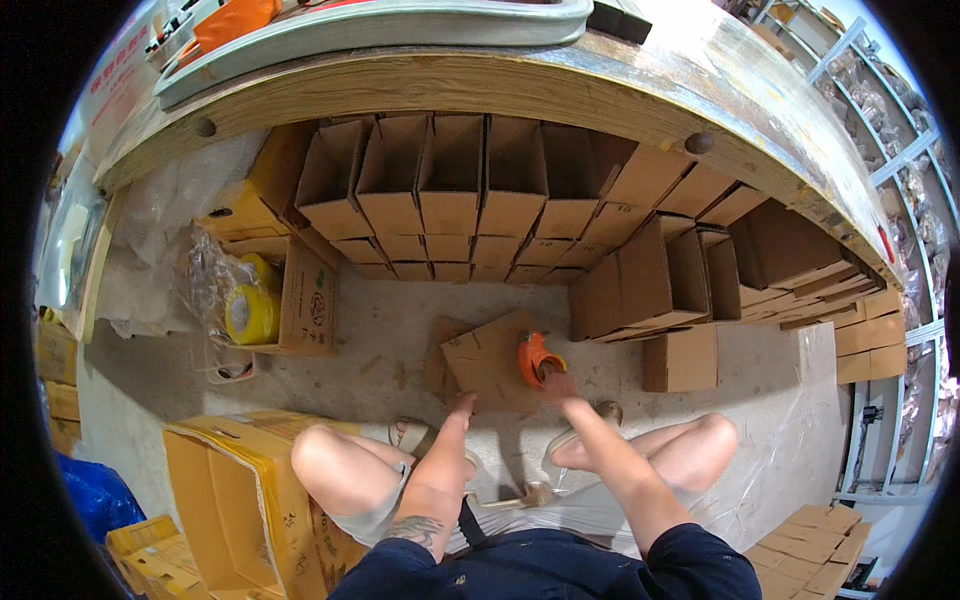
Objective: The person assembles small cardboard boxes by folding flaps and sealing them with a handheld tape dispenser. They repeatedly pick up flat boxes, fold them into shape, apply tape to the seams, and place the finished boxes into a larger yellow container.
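On the floor between my feet lies a flat brown cardboard piece (487,352), perhaps a folded carton, turned at an angle over a second brown piece (440,375). My left hand (463,405) grips its near edge, the fingers closed and partly hidden by the hand itself. An orange tape dispenser (533,349) stands against the right side of the cardboard. Wrapped around the dispenser's near end is my right hand (556,387). Whether tape is stuck down on the cardboard is too small to make out.
Rows of open brown boxes (450,205) stand beneath a wooden table (400,92). At left, a carton (308,305) holds yellow tape rolls (250,312). A single box (680,360) sits at right, and a large yellowish carton (215,500) beside my left knee. Metal shelving (890,170) lines the right.
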Motion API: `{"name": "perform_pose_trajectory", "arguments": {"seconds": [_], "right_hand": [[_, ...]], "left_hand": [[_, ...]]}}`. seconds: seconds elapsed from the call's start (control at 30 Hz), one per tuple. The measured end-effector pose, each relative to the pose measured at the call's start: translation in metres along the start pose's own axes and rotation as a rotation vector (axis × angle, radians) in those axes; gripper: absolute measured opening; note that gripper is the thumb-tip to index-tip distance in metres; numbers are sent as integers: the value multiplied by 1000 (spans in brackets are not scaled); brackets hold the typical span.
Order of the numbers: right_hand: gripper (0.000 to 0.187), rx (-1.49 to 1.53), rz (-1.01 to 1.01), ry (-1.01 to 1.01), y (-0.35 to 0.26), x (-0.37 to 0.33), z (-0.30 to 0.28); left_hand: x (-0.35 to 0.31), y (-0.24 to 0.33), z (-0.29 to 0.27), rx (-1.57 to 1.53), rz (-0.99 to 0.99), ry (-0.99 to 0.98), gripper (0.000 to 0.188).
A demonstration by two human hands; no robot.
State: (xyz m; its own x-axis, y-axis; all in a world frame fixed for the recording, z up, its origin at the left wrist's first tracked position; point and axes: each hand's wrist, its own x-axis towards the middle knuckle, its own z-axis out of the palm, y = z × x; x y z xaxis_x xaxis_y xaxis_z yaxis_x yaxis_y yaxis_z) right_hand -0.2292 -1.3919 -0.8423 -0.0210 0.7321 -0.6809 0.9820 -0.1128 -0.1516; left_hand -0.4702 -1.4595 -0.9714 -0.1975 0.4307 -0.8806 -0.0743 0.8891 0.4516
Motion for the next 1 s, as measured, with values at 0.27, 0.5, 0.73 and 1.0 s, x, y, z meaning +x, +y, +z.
{"name": "perform_pose_trajectory", "arguments": {"seconds": [0.27,0.5,0.73,1.0], "right_hand": [[59,170,38,444,7,32,81],[35,291,-65,481,-35,7,45],[54,1067,-64,640,-73,15,52],[28,1638,-158,359,-87,-14,4]], "left_hand": [[-29,9,-2,-72,175,-23,35],[-54,69,-77,-183,375,470,19],[-81,73,-109,-43,608,686,18],[-90,92,-110,-497,656,129,72]]}}
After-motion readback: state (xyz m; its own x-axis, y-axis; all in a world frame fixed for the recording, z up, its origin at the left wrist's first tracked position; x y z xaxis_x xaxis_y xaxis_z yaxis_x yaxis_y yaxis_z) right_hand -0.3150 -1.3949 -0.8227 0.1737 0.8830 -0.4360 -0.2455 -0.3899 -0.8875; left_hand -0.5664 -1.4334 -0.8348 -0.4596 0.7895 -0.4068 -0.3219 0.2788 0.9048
